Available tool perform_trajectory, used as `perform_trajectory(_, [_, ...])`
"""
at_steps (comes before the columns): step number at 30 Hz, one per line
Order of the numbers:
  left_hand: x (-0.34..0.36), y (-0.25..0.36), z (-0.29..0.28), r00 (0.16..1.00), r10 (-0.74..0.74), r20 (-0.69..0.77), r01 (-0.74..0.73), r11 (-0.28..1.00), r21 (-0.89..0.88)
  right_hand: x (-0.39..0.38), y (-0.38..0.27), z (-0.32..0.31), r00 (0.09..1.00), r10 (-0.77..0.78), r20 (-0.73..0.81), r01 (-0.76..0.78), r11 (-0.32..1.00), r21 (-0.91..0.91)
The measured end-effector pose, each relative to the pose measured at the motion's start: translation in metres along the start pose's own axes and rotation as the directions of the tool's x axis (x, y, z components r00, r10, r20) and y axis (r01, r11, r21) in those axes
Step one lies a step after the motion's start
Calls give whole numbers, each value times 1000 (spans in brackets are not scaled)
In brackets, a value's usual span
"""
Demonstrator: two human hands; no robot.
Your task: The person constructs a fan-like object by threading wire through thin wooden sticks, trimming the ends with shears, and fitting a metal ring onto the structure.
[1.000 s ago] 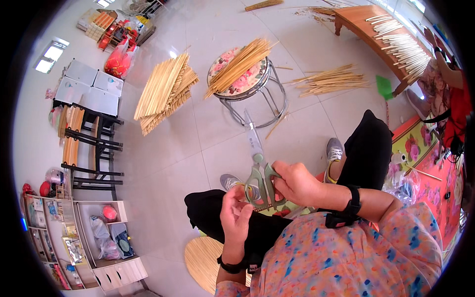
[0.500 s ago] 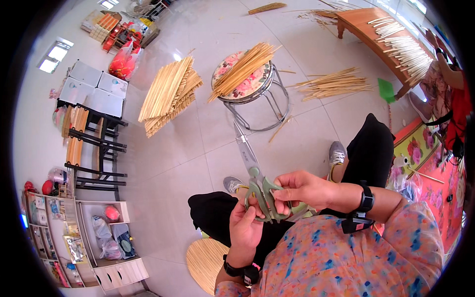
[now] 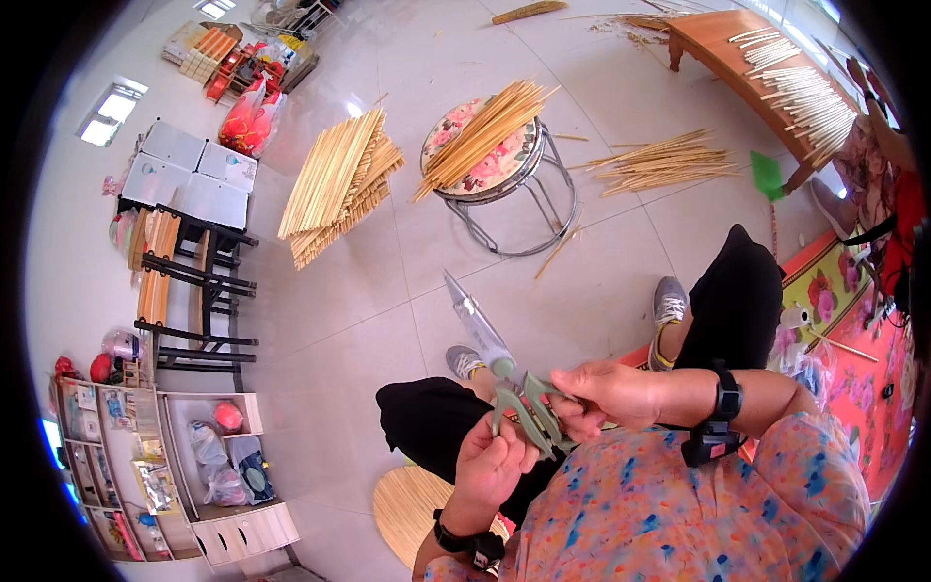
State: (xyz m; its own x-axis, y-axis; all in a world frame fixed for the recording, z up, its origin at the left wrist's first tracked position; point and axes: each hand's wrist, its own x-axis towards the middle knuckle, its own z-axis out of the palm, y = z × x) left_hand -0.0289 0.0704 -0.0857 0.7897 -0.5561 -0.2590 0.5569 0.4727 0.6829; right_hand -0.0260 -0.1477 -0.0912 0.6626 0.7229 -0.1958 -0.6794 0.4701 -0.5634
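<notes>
A pair of scissors (image 3: pixel 502 367) with green handles is held over my lap, its blades together and pointing away to the upper left. My left hand (image 3: pixel 493 460) is closed round the left handle loop. Round the right loop curl the fingers of my right hand (image 3: pixel 611 396), with the thumb lying along the top. Beyond the blade tip stands a round stool (image 3: pixel 472 180) with a flowered seat and metal legs. A bundle of thin straw-coloured sticks (image 3: pixel 495 134) lies across that seat.
Stacked stick bundles (image 3: pixel 335 179) lie on the floor left of the stool, loose sticks (image 3: pixel 664 165) to its right. A wooden table (image 3: pixel 722 48) with pale sticks stands far right, beside another person (image 3: pixel 873 175). Near my left knee is a round woven mat (image 3: pixel 412 509). Shelves (image 3: pixel 218 466) line the left wall.
The scissors and both hands have moved slightly down and to the right, and the blades tilt more to the left. The whole view has shifted a little.
</notes>
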Motion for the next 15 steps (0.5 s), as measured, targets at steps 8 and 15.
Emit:
perform_trajectory(8, [-13,12,0,967,-152,206,108,972,208,-10,-5,19,993,57,-100,-86,945,-316])
perform_trajectory(15, [-27,14,3,955,-174,239,120,968,222,-16,-5,30,991,36,-132,-89,903,-420])
